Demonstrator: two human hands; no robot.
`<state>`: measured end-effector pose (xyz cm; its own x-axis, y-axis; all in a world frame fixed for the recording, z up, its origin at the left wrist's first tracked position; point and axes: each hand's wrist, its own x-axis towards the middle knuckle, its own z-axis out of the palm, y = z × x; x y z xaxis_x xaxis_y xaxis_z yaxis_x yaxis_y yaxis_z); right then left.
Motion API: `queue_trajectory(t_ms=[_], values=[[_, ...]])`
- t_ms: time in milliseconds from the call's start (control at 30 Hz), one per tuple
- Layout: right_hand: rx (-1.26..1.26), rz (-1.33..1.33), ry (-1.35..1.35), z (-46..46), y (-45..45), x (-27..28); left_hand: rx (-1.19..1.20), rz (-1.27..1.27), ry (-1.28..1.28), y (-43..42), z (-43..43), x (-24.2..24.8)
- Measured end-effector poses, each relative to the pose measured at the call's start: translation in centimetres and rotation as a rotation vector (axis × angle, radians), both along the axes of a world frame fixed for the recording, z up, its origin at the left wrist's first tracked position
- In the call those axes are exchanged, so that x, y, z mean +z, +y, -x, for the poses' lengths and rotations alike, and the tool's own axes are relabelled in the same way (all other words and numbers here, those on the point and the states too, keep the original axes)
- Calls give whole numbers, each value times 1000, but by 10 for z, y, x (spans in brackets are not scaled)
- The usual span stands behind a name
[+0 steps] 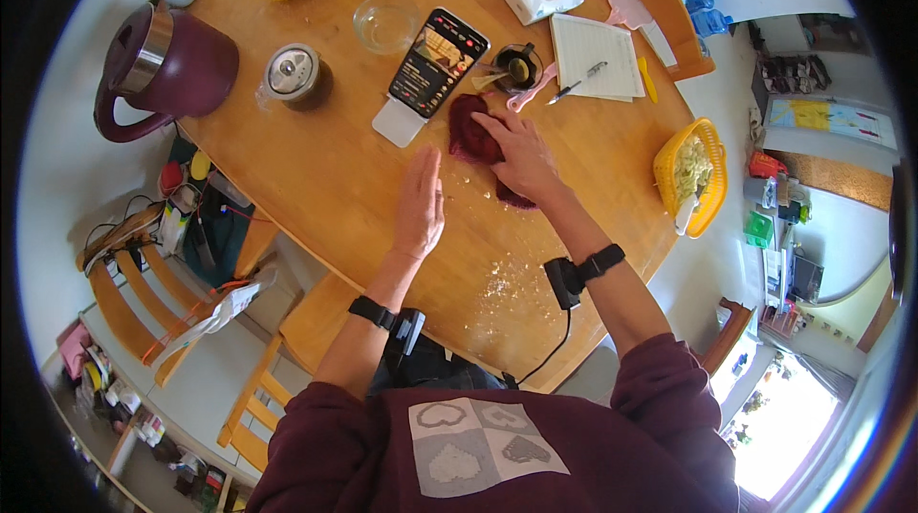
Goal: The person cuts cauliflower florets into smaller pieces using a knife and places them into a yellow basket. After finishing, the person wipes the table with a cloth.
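Note:
My right hand (522, 154) is on a bunched dark red cloth (470, 127), fingers bent over it. Part of the cloth is hidden beneath the palm, and another edge shows below the hand. To the left, my left hand (421, 204) is held flat on edge over the table, fingers extended, with nothing in it. Pale crumbs (505, 283) lie scattered across the wooden table (323, 176), thickest near its front edge. Just beyond the hands, a lit smartphone (445, 61) leans on a white stand (399, 122).
Near the cloth are a dark glass cup (518, 68), a pink-handled tool (531, 88), and a notepad (592, 54) with a pen (577, 83). A lidded jar (294, 75), glass bowl (387, 25) and maroon kettle (186, 61) stand left. A yellow basket (667, 179) holds shredded vegetables at right.

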<state>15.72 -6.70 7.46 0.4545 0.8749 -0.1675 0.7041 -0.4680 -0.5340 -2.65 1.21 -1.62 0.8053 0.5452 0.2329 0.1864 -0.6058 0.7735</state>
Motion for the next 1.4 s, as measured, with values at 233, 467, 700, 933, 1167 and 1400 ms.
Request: queue_trajectory(t_ms=[233,467,700,933,1167,1400], values=[[424,-34,-109,10,3,-23,87,35,7,-4,2,30],[714,-142,-120,32,-62,-41,92,-135,130,-75,52,24],[814,7,71,21,-157,-10,35,75,108,-175,55,38],[661,-46,202,-11,-94,36,210,-179,7,-102,29,77],[504,-47,-367,7,-73,-41,109,-308,235,-44,26,29],[406,2,-124,2,-154,-21,-43,-185,289,-120,-3,32]])
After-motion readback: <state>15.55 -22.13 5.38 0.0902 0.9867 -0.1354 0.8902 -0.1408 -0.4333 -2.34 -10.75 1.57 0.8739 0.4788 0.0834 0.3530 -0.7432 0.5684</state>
